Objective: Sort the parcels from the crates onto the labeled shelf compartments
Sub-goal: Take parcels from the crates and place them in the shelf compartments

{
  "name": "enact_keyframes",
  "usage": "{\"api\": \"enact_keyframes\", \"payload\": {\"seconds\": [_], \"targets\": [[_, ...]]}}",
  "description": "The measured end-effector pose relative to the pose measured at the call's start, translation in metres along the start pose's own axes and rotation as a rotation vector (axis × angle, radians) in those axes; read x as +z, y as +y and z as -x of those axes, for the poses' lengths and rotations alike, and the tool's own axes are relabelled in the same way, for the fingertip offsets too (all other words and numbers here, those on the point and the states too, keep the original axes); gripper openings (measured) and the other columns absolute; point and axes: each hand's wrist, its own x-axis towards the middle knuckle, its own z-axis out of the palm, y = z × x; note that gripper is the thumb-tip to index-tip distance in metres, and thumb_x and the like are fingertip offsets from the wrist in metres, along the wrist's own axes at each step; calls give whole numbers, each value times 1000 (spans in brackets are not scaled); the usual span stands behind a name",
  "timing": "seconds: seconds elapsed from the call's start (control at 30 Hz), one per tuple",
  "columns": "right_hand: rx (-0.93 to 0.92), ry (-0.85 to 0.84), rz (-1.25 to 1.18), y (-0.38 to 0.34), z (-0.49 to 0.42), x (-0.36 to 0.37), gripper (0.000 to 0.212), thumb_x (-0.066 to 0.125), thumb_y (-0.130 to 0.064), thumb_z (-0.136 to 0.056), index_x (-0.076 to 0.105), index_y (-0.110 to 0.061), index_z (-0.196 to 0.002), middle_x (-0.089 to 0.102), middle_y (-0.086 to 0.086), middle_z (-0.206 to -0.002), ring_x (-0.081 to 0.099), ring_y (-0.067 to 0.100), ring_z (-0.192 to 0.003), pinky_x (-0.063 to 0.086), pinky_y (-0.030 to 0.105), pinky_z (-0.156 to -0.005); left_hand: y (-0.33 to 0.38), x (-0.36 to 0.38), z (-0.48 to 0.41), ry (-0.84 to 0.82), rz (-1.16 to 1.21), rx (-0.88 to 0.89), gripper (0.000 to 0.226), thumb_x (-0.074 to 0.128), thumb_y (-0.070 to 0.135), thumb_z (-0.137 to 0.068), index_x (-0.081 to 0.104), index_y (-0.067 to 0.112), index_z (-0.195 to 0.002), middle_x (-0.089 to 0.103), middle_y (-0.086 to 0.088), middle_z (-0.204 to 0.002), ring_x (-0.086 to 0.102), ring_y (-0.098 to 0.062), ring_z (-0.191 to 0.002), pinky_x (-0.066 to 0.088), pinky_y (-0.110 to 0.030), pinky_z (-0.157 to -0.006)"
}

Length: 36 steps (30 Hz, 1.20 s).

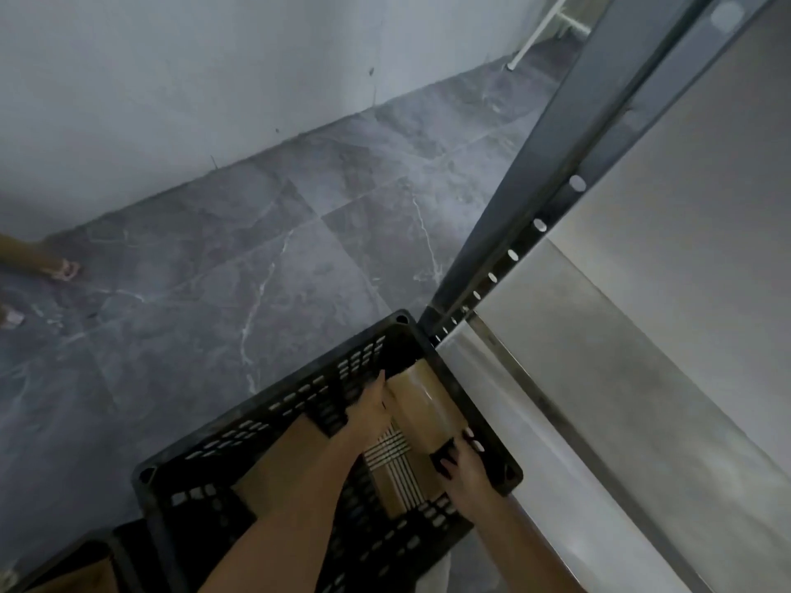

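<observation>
A black slotted plastic crate (pixel 257 425) stands on the floor against the shelf unit. Inside it a brown taped cardboard parcel (pixel 426 404) lies along the right wall, with a striped label near its lower end. My left hand (pixel 370 406) grips the parcel's left side, fingers reaching toward its far end. My right hand (pixel 464 462) holds the parcel's near right side by the crate rim. More brown cardboard (pixel 282 460) lies in the crate under my left forearm. The shelf unit (pixel 642 250) with pale boards and a dark perforated post rises on the right.
Grey marble floor tiles stretch to a pale wall at the back. A second dark crate (pixel 81 562) with brown cardboard shows at the bottom left. Another person's foot in a sandal (pixel 64 269) stands at the left edge. A white pole (pixel 535 34) leans at the top right.
</observation>
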Motion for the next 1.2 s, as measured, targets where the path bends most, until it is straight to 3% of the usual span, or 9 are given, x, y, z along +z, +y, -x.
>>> {"api": "enact_keyframes", "payload": {"seconds": [0.1, 0.2, 0.3, 0.43, 0.7, 0.87, 1.0, 1.07, 1.2], "targets": [[-6, -39, 38, -1, 3, -3, 47, 43, -33, -100, 38, -13, -142, 51, 14, -129, 49, 28, -111, 45, 47, -89, 10, 1, 27, 2, -2, -75, 57, 50, 3, -88, 35, 20, -140, 48, -16, -130, 48, -30, -121, 43, -29, -97], [5, -13, 30, -8, 33, -13, 52, 39, -43, -98, 35, -17, -144, 45, 17, -139, 48, 36, -119, 52, 51, -78, 31, -16, 70, -18, 107, -142, 15, 47, 17, -96, 48, 8, -109, 54, -9, -106, 51, -18, -98, 42, -19, -81], [-31, -53, 82, -23, 83, -15, 54, 40, -50, -95, 38, -18, -138, 47, 17, -135, 48, 37, -119, 53, 53, -76, 59, -43, 117, 53, 301, -286, 30, 40, 42, -96, 51, 15, -101, 55, -6, -105, 53, -21, -99, 44, -36, -97], [-106, -110, 243, -53, 179, -5, 36, 46, -48, -94, 48, -19, -115, 56, 13, -115, 55, 32, -106, 47, 57, -92, 102, -82, 205, 180, 289, -281, 42, 37, 51, -95, 52, 12, -94, 56, -6, -96, 55, -20, -89, 45, -34, -83], [-248, -336, 279, -117, 394, 27, 8, 56, -20, -93, 53, -14, -89, 55, 16, -112, 53, 30, -105, 53, 49, -78, 248, -199, 376, 77, 581, -182, 15, 44, 33, -99, 46, 18, -101, 56, -7, -113, 58, -24, -99, 54, -41, -72], [-426, -463, 162, -141, 524, 30, 15, 51, -8, -92, 48, -14, -78, 55, 6, -87, 53, 19, -85, 46, 34, -65, 321, -246, 475, 88, 650, -79, 20, 52, 29, -95, 38, 15, -95, 55, -12, -103, 60, -26, -87, 54, -46, -69], [-493, -481, 128, -143, 611, 6, 10, 49, -11, -94, 50, -17, -85, 53, 3, -87, 50, 18, -80, 42, 31, -63, 355, -252, 555, 93, 662, 90, 36, 54, 17, -93, 32, 16, -122, 51, -11, -107, 55, -22, -84, 55, -32, -47], [-501, -449, 187, -142, 643, -11, 12, 48, -32, -96, 51, -21, -91, 53, 2, -89, 50, 17, -82, 44, 32, -65, 364, -243, 586, 93, 655, 242, 53, 55, 4, -91, 28, 20, -134, 47, -13, -124, 54, -22, -94, 54, -32, -55], [-474, -402, 188, -131, 676, -61, 46, 39, -65, -90, 50, -29, -115, 55, 3, -113, 52, 26, -109, 48, 45, -87, 371, -211, 639, 4, 479, 508, 92, 68, -15, -72, 25, 31, -138, 37, 1, -139, 39, -15, -127, 39, -33, -98]]}}
